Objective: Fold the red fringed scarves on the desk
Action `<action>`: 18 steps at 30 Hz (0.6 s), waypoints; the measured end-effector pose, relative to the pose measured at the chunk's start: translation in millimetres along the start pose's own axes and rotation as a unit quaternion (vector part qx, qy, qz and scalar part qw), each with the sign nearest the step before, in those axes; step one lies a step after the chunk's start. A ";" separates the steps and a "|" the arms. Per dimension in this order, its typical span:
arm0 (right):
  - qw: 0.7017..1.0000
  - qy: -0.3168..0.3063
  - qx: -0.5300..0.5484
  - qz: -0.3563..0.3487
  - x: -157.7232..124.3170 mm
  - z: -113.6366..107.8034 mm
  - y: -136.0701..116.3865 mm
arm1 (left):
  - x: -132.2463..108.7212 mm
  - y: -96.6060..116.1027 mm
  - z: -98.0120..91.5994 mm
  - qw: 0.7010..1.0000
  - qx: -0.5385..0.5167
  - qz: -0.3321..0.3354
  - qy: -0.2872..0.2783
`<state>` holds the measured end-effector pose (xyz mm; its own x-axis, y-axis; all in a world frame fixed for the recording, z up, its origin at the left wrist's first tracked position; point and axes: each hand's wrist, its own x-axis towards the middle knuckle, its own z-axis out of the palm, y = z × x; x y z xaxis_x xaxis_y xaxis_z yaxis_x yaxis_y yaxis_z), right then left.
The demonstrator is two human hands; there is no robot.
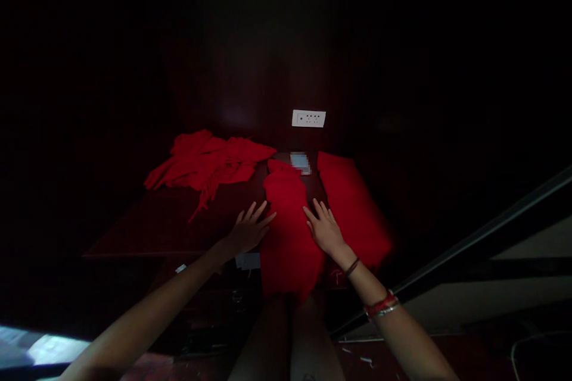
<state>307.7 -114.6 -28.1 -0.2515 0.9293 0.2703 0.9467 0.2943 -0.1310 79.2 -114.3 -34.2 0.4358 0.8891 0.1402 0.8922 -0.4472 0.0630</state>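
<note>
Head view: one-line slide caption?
Left hand and right hand flat at either side of a red scarf on the table; crumpled scarves left, folded scarf right.

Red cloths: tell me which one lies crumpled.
The fringed cloth at the far left, bunched in a loose heap. The middle cloth, under the right hand, and the right-side cloth both lie smooth and flat.

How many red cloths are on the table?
3: a crumpled heap back left, maybe hiding more; a long one between left hand and right hand; a folded one far right.
</note>
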 end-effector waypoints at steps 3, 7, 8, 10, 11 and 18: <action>0.999 0.006 0.014 -0.043 -1.7 -1.4 -12.7 | 4.1 10.7 1.7 0.999 -0.007 0.032 0.018; 0.993 -0.108 0.022 -0.037 -4.1 3.6 -14.0 | 7.4 10.6 3.5 0.998 -0.035 0.030 -0.053; 0.991 -0.129 0.022 -0.024 -4.7 4.0 -11.6 | 6.2 9.1 2.8 0.997 -0.040 0.022 -0.063; 0.987 -0.156 0.026 -0.007 -6.0 1.8 -6.0 | 1.5 7.1 -0.5 0.996 -0.046 0.010 -0.075; 0.985 -0.166 0.034 -0.004 -6.2 -0.9 -3.6 | -1.4 6.7 -3.0 0.995 -0.048 0.004 -0.082; 0.970 -0.067 0.229 0.044 43.7 -24.4 7.0 | 33.6 -5.8 -37.8 0.985 -0.120 -0.084 -0.090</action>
<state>308.2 -77.4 6.1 -0.2263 0.9670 0.1166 0.7846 0.2520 -0.5665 84.2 -85.5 7.5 0.3176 0.9458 -0.0681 0.9092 -0.2833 0.3052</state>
